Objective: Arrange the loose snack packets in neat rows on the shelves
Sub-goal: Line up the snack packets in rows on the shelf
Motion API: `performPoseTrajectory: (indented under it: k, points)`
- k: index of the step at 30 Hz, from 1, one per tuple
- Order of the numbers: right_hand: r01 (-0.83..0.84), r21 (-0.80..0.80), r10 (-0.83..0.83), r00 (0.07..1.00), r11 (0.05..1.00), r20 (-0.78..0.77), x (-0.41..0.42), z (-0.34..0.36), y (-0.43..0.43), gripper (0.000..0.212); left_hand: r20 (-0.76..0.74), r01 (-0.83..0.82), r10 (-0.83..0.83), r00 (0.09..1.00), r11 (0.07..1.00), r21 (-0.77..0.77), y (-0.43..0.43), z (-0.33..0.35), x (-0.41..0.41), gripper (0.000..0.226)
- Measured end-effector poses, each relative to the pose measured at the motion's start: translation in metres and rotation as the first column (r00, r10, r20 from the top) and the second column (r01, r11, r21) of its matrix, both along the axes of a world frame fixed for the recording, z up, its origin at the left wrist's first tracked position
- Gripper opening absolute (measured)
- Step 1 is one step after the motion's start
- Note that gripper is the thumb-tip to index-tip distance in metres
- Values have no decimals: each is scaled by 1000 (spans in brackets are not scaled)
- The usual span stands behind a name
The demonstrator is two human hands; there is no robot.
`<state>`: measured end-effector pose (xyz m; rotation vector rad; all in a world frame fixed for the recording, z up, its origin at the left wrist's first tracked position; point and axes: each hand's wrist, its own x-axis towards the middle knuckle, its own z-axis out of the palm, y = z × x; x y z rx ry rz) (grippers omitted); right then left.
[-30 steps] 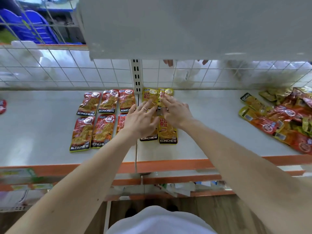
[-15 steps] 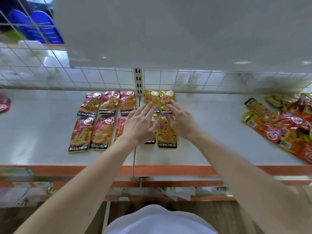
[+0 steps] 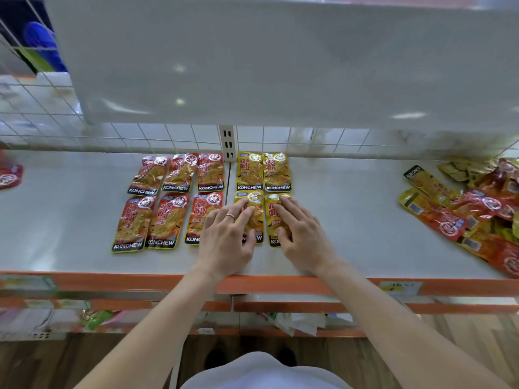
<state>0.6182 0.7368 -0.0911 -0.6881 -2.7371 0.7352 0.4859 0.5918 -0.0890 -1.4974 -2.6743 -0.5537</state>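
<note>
Where the shelf meets the left frame edge, one lone red packet lies partly cut off. Next come six red packets, three behind and three in front, in close rows. Just beside them lie four yellow packets, two behind and two in front. The left hand, ringed, lies flat with fingers straight and spread, pressing the front left yellow packet and overlapping the neighbouring red one. The right hand presses the front right yellow packet, fingers extended, gripping nothing. Well apart at far right sits a loose heap of red and yellow packets, too jumbled to count.
</note>
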Motion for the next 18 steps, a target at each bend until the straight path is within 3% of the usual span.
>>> performPoseTrajectory:
  k: [11,18]
  points:
    - [46,-2,-46,996,999,-81,0,-4,-1,57,28,-2,3,1000,999,-32,-3,5,4,54]
    - [23,-29,-28,986,999,-164,3,-4,2,53,22,-62,59,998,986,156,-16,12,11,51]
